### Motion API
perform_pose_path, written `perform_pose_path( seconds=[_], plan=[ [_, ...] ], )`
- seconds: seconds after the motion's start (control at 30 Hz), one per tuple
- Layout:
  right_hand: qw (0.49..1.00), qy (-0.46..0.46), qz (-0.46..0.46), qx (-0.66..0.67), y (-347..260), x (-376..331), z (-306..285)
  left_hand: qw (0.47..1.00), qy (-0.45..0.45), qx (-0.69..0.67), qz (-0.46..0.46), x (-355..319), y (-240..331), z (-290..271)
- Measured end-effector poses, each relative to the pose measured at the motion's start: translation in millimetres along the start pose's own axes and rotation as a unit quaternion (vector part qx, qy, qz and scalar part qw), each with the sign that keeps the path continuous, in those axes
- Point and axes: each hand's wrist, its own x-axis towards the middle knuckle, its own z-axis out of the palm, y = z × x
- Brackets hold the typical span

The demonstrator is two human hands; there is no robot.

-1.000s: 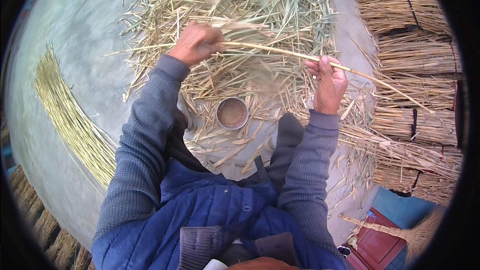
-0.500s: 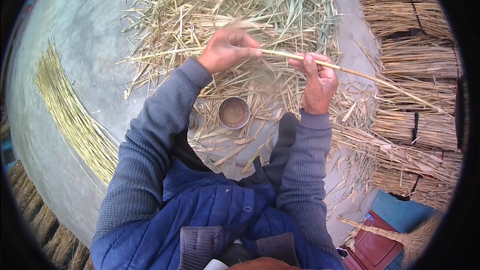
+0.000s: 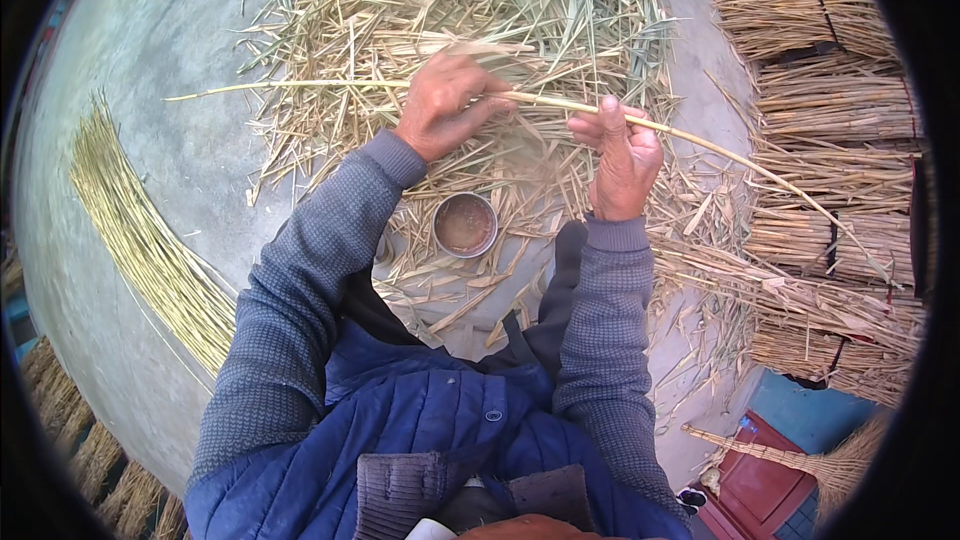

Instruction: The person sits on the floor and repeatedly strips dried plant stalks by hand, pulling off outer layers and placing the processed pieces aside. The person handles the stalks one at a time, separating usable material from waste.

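A long, thin, yellowish reed stalk (image 3: 560,102) is stretched crosswise between my two hands above a heap of dry leaf scraps. My left hand (image 3: 447,105) is closed round it near its middle, the back of the hand upward. My right hand (image 3: 624,152) pinches the stalk further right, with the thumb on top. One end tapers out to the left over the grey floor; the other bends down to the right across the bundles. Below my hands stands a small round metal can (image 3: 465,225) with brown contents.
The leaf and stalk heap (image 3: 470,0) spreads ahead. Peeled stalks (image 3: 150,240) lie in a sheaf at left. Tied reed bundles (image 3: 830,100) are stacked along the right. A broom (image 3: 790,458) lies by a red panel (image 3: 750,490) at lower right; more bundles (image 3: 100,460) lie lower left.
The stalk's left end now reaches further left, past the heap and over the bare floor. Both hands still grip the stalk; my right hand has shifted slightly left.
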Motion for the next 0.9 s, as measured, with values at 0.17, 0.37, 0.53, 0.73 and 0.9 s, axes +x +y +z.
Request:
perform_pose_path(
  seconds=[0.17,0.37,0.53,0.73,0.9],
  plan=[
    [0.999,0.011,0.030,0.006,7,3,-7,0.918,0.049,-0.283,-0.273,4,3,-12],
    [0.999,0.016,0.041,-0.014,10,5,-18,0.914,0.078,-0.179,-0.356,13,-40,-57],
    [0.999,0.008,0.045,0.013,15,5,-5,0.974,-0.057,0.220,0.014,2,-33,-27],
    [0.998,-0.010,0.048,0.028,28,13,-10,0.961,-0.152,0.228,0.033,-5,-45,-6],
    [0.997,0.065,0.039,0.015,10,33,-58,0.891,-0.234,0.363,-0.138,-20,-83,-65]
  ],
)
